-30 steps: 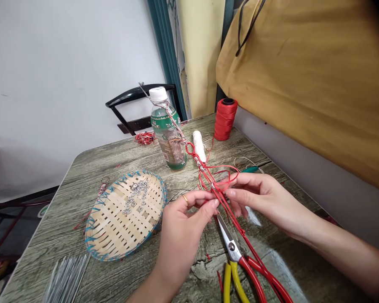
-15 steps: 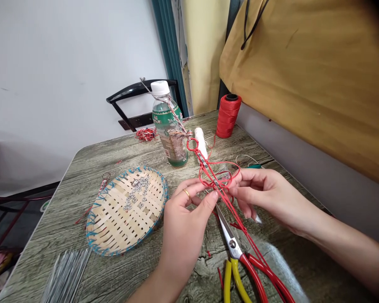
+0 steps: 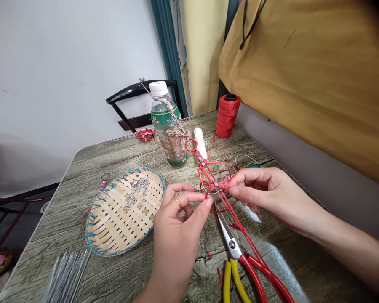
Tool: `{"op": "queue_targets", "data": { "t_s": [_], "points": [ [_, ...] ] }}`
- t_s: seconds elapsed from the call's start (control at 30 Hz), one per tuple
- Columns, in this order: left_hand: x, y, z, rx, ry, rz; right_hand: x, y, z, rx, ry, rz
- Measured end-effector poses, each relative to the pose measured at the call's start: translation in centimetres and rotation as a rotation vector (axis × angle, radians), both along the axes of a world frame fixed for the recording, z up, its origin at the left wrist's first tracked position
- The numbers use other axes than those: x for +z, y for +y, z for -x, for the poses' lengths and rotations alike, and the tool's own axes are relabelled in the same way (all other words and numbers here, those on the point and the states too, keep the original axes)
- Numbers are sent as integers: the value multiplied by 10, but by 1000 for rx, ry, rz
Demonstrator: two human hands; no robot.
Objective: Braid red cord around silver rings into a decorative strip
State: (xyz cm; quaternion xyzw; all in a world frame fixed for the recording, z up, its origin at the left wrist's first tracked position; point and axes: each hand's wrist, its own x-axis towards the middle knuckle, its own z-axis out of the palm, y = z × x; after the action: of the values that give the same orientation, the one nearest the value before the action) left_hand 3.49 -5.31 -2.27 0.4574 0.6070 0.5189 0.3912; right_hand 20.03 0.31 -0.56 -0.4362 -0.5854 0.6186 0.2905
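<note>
Red cords run taut from the neck of a green-labelled plastic bottle toward me, knotted with small metal pieces along them. My left hand, a gold ring on one finger, pinches a cord end at the left of the knot. My right hand pinches a cord loop at the right of the knot. Both hands hover just above the wooden table.
A woven bamboo tray with blue edging holds several small metal nuts. Red-handled scissors and yellow-handled pliers lie near my wrists. A red thread spool, a white spool, metal wires and a black chair are around.
My left hand has slid slightly left and down, drawing its cord sideways; the loop by my right hand has grown smaller.
</note>
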Motion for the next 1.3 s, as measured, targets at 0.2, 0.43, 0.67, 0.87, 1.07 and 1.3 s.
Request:
{"op": "queue_targets", "data": {
  "t_s": [0.2, 0.43, 0.67, 0.87, 1.07, 1.3],
  "points": [
    [-4, -11, 12, -67, 1, 102, 1, 2, -6, -21, -73, -32],
    [-7, -24, 27, -127, 78, 253, 6, 4, -6, -15, -107, -89],
    [-9, -32, 42, -250, 166, 296, 7, 7, -4, -15, -124, -90],
    [9, -24, 36, -263, 73, 503, 8, 8, -2, 20, -183, -96],
    [31, 5, 10, -184, -175, 329, 16, 9, -3, 104, -348, -198],
    [28, 18, 5, -225, -339, 308, 27, 11, 2, 184, -207, -69]
  ]
}}
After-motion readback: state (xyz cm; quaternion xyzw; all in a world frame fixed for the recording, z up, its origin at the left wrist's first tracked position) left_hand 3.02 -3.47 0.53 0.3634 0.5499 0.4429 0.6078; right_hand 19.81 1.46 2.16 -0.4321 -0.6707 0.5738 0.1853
